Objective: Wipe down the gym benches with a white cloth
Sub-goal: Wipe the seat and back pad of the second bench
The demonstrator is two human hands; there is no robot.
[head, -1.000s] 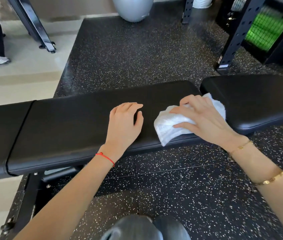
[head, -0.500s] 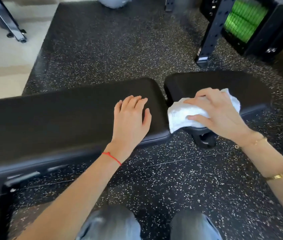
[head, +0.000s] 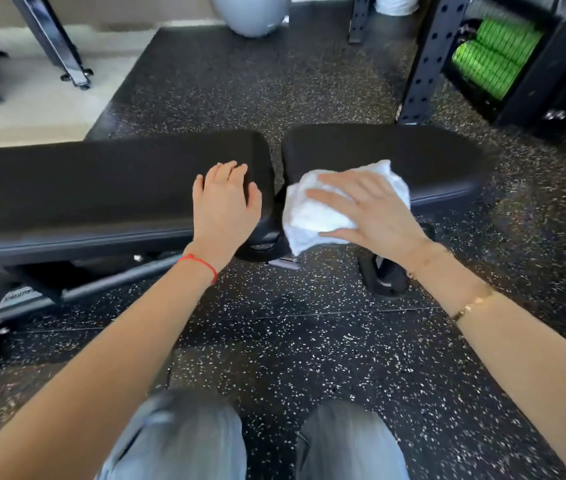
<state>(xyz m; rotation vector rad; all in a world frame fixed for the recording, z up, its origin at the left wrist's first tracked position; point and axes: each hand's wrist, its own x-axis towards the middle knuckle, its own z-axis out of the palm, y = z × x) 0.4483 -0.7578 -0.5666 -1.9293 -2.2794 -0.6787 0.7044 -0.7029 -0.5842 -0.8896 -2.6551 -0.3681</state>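
A black padded gym bench runs across the view in two parts: a long back pad [head: 84,188] on the left and a shorter seat pad [head: 423,157] on the right, with a narrow gap between them. My left hand [head: 224,209] rests flat on the right end of the long pad, fingers straight. My right hand [head: 371,209] presses a crumpled white cloth [head: 312,216] onto the near left corner of the seat pad, fingers spread flat over it. Part of the cloth hangs over the pad's front edge.
The bench's black steel frame [head: 77,289] and a foot [head: 383,275] stand on speckled rubber flooring. A black rack upright [head: 423,60] and a shelf of green rollers [head: 493,57] stand behind on the right. A grey exercise ball [head: 250,12] sits at the back. My knees [head: 184,441] are below.
My right hand slid the cloth rightward off the long pad, across the gap, onto the seat pad. My left hand shifted to the long pad's right end.
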